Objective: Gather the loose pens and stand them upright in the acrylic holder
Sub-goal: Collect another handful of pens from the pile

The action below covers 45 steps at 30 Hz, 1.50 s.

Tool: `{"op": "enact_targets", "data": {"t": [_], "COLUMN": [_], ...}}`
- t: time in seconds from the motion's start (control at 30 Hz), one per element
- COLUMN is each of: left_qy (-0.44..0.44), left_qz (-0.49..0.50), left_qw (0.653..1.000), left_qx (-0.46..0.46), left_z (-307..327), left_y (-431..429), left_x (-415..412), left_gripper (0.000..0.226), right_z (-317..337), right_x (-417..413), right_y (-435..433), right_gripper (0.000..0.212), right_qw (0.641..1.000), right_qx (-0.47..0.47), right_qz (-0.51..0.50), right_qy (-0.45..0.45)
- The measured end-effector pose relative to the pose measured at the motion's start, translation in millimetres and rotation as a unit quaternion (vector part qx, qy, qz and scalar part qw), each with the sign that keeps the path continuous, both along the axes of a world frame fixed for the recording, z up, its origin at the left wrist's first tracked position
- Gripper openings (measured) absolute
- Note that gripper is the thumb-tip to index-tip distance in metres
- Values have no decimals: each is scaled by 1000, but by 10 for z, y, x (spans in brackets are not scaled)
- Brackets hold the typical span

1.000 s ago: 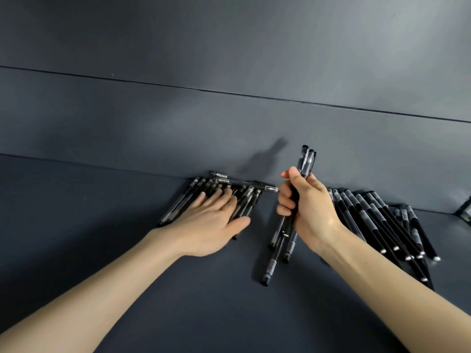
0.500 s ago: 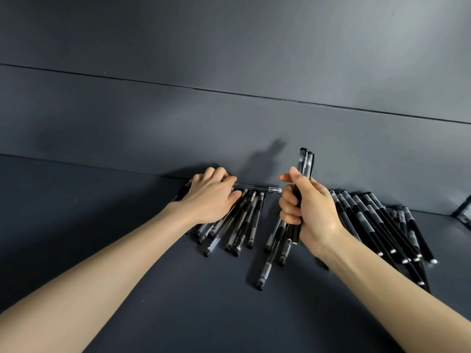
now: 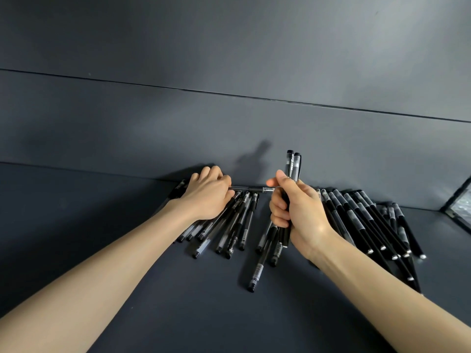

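Many black pens lie on a dark table against the back wall. My right hand (image 3: 298,212) grips a bundle of a few pens (image 3: 293,164) upright, their caps sticking up above my thumb. My left hand (image 3: 207,197) is curled on top of the left pile of pens (image 3: 237,225) and holds one end of a pen lying crosswise (image 3: 254,189). That pen's metal tip reaches my right thumb. A few more pens (image 3: 260,266) lie under my right hand. A long row of pens (image 3: 369,220) fans out to the right.
The dark wall (image 3: 229,136) rises straight behind the pens. At the right edge a clear-walled object with a dark rim (image 3: 458,207) is partly cut off; I cannot tell what it is. The dark tabletop (image 3: 204,314) stretches toward me.
My left hand went from lying flat on the left pile to curled, and took hold of the crosswise pen. The left pile slid toward me. My right hand kept its bundle upright.
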<state>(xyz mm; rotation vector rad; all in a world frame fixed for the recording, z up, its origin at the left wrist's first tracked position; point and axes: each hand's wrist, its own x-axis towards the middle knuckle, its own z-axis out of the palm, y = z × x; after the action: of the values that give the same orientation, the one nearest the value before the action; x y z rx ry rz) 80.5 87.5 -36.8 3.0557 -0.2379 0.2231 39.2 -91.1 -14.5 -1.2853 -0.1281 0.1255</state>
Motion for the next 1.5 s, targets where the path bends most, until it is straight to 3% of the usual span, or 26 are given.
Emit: {"op": "enact_targets", "data": {"t": [0.17, 0.37, 0.5, 0.7, 0.83, 0.93, 1.07, 1.2, 1.5], "left_qy": [-64, -38, -76, -90, -67, -62, 13, 123, 112], "left_qz": [-13, -9, -10, 8, 18, 3, -33, -64, -106], "left_qw": [997, 999, 996, 982, 979, 986, 998, 989, 987], "left_qx": [-29, -33, -35, -167, -192, -157, -55, -45, -36], "left_z": [1, 8, 111, 285, 224, 151, 16, -65, -85], "left_y": [-10, 9, 39, 179, 193, 126, 51, -60, -183], "left_x": [-2, 50, 0, -438, -723, -859, -995, -1089, -1116], "left_gripper": [25, 28, 27, 24, 26, 33, 71, 65, 57], "right_z": [-3, -16, -10, -5, 0, -5, 17, 30, 63], "right_x": [3, 1, -15, -38, -72, -98, -103, -114, -175], "right_y": [-15, 3, 10, 37, 75, 98, 83, -15, -132], "right_gripper": [25, 25, 26, 26, 26, 26, 26, 26, 26], "right_qw": [1000, 1000, 999, 999, 999, 999, 999, 999, 999], "right_qx": [0, -14, -31, -45, -38, -38, -30, -34, -21], "right_qz": [-6, -10, -6, 4, 12, 15, 18, 8, -27], "right_qy": [6, 8, -3, -4, -3, -4, -5, -9, -17]}}
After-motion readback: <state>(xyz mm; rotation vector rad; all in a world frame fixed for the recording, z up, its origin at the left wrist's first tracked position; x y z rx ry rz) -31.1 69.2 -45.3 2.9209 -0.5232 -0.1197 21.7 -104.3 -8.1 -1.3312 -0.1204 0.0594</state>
